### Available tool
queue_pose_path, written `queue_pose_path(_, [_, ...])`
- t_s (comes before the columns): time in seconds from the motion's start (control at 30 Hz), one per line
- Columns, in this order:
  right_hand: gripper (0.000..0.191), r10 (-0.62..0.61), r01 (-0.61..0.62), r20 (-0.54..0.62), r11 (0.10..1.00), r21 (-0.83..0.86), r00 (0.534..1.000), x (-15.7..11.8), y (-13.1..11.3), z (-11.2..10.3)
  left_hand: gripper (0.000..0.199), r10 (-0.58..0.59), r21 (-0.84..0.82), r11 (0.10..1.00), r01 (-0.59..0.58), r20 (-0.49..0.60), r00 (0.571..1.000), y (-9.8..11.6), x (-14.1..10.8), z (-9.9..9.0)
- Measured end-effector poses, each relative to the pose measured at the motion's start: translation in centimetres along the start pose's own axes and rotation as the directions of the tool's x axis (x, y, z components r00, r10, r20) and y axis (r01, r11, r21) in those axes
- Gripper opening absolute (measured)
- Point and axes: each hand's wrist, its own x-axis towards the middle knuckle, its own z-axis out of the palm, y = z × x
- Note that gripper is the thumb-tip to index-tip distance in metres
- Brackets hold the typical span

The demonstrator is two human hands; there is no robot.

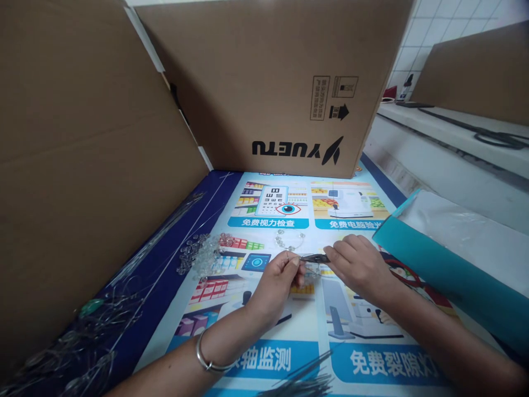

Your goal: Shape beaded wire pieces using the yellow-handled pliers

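Observation:
My right hand (359, 267) is closed around the handles of dark pliers (314, 258), whose narrow jaws point left. The jaw tips meet the fingertips of my left hand (279, 278), which pinches a thin wire (324, 273). Some transparent beads (309, 277) show just below the pliers, partly hidden by my left fingers; whether they are threaded on this wire I cannot tell. Beyond my hands, a short curved strand of transparent beads (285, 241) lies on the printed sheet. A heap of loose transparent beads (202, 256) sits to the left.
Tall cardboard panels (231, 82) stand at the back and left. A teal box (446, 264) with a white top lies on the right. Bundled wires (303, 380) lie at the near edge, and tangled wire pieces (91, 342) at the left. Behind right is a ledge (463, 132).

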Motion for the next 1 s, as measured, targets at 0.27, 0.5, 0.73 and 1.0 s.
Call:
queue_pose_path(0.27, [0.021,0.069,-0.070,0.009,0.989,0.131,0.998,0.1,0.0,0.6,0.020,-0.051,-0.039,0.998,0.049,-0.031,0.998,0.4,0.1,0.1])
queue_pose_path(0.5, [0.021,0.182,-0.186,0.055,0.865,0.467,0.982,0.2,0.3,1.7,0.020,-0.033,-0.048,0.998,0.030,-0.050,0.998,0.5,0.3,0.1])
queue_pose_path(0.73, [0.017,0.230,-0.251,0.110,0.790,0.560,0.967,0.2,0.1,1.7,0.019,0.071,0.061,0.996,-0.069,-0.041,0.997,0.1,0.2,-0.2])
queue_pose_path(1.0, [0.017,0.207,-0.186,0.022,0.822,0.538,0.978,0.3,0.4,1.8,0.017,0.100,0.108,0.990,-0.095,-0.043,0.994,0.4,0.1,-0.2])
